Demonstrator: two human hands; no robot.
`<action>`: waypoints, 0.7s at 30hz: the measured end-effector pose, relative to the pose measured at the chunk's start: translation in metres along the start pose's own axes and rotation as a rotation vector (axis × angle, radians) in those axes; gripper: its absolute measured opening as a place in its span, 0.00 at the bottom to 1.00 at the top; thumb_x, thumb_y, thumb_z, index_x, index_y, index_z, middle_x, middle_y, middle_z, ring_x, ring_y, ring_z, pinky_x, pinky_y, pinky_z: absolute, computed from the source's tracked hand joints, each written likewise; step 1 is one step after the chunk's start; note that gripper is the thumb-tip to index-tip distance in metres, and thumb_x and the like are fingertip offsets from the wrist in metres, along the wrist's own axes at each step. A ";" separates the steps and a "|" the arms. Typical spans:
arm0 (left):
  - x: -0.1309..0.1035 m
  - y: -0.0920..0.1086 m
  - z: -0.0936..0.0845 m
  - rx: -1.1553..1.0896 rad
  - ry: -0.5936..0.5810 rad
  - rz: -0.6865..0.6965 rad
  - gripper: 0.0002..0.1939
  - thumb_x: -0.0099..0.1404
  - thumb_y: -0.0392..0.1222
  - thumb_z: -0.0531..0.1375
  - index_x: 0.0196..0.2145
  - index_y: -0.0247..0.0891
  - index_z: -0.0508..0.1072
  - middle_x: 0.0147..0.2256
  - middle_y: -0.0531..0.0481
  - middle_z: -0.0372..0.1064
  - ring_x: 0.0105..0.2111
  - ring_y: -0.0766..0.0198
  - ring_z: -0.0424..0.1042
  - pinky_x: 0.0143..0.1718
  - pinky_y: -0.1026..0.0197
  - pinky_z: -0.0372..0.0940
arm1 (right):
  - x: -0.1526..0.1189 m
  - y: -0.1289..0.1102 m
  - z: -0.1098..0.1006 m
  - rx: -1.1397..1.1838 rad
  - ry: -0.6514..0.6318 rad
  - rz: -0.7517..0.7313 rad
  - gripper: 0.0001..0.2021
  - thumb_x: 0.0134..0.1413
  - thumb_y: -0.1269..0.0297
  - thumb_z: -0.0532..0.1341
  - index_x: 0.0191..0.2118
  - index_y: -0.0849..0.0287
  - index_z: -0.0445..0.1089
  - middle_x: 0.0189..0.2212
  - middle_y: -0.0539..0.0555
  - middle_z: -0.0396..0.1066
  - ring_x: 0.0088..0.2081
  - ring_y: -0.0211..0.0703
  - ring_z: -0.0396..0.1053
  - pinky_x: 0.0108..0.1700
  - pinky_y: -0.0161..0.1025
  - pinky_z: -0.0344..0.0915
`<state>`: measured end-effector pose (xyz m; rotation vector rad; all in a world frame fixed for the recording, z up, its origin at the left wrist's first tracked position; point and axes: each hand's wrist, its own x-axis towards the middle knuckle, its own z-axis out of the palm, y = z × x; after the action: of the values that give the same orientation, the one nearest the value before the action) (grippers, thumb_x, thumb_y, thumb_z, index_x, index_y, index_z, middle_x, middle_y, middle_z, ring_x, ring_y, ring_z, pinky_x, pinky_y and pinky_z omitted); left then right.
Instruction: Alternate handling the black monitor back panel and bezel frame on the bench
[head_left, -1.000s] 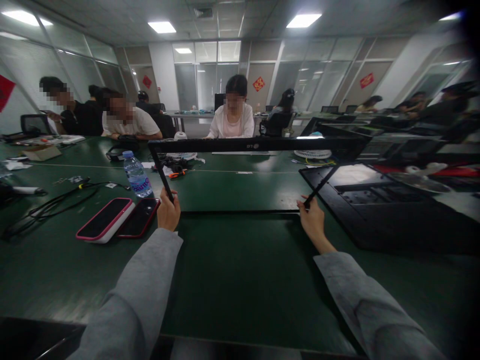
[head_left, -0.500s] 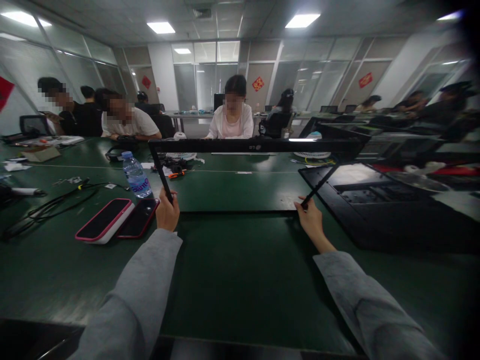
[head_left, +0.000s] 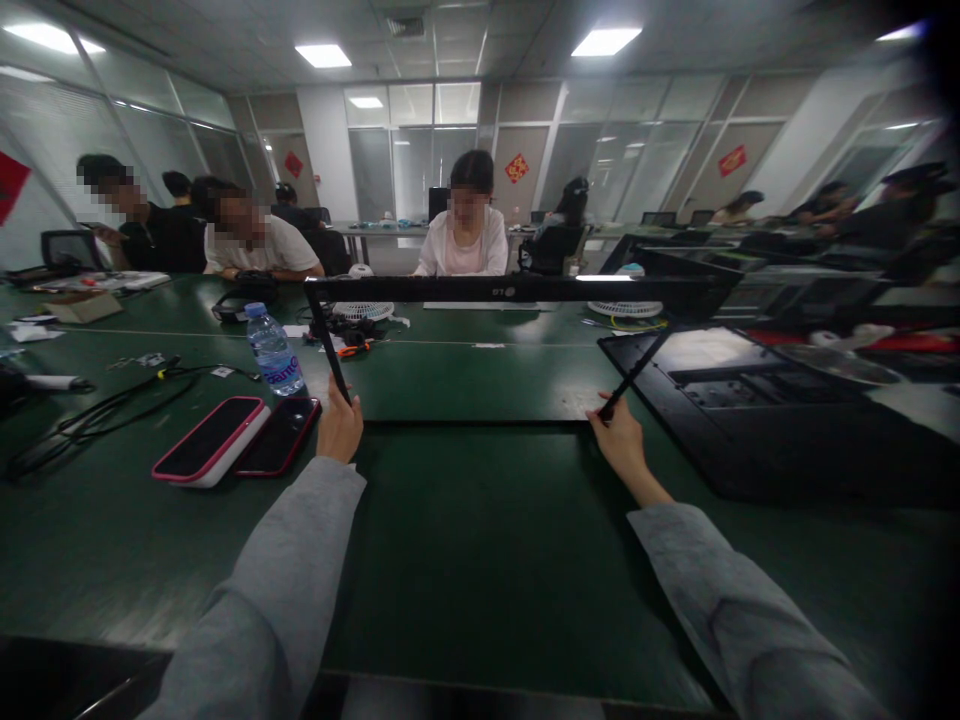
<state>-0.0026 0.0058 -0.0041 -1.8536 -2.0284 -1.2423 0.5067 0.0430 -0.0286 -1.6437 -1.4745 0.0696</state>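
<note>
A black rectangular monitor bezel [head_left: 450,290] with an LG logo, which reads upside down, is held tilted above the green table [head_left: 495,560]. Its wide logo strip is at the top, and a thin bar runs across between my hands. My left hand [head_left: 340,425] is closed round the left side bar. My right hand [head_left: 619,432] pinches the right side bar near its lower corner. Through the open middle of the bezel the tabletop shows. Right of my right hand lies a large black panel [head_left: 720,450], perhaps a monitor's back cover.
Left of my left hand are a dark phone [head_left: 279,440], a white case with pink trim [head_left: 210,440] and a water bottle [head_left: 274,350]. Black cables [head_left: 97,415] lie farther left. Orange-handled pliers [head_left: 354,350] lie beyond the bezel. A person [head_left: 465,235] sits opposite.
The left end of the bezel's logo strip has shifted slightly right, along with my left hand. The right hand has barely moved, and both grips are kept.
</note>
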 end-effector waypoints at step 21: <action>0.000 0.008 -0.009 0.041 -0.082 -0.068 0.30 0.74 0.50 0.46 0.67 0.33 0.56 0.47 0.33 0.75 0.34 0.50 0.77 0.36 0.51 0.70 | -0.003 -0.007 -0.002 -0.106 0.034 0.095 0.27 0.57 0.54 0.55 0.60 0.59 0.64 0.40 0.62 0.75 0.38 0.55 0.72 0.44 0.51 0.66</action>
<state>0.0001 -0.0009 0.0056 -1.8609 -2.1593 -1.1498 0.5018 0.0388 -0.0240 -1.7917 -1.3954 0.0162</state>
